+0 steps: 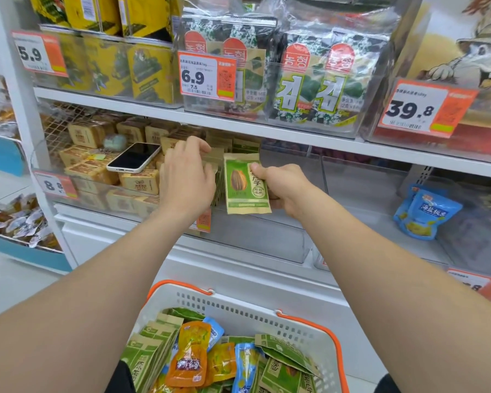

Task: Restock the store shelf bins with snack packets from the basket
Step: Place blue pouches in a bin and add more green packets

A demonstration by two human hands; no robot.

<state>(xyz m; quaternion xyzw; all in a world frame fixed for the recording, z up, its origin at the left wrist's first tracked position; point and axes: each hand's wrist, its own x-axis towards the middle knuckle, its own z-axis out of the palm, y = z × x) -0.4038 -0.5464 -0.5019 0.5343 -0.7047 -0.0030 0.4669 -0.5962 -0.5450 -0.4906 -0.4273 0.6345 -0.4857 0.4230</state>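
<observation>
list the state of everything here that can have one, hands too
right hand, pinches the green packet by its right edge
green packet, sealed, upright beside the standing packets
left hand, fingers curled over the standing packets
standing packets, on edge in the bin
phone, face up, screen dark, on the brown packs
basket, part full of packets, handles down

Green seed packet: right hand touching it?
Touching. Head view: the right hand pinches the green seed packet, thumb pressed plainly across its upper right front.
</observation>
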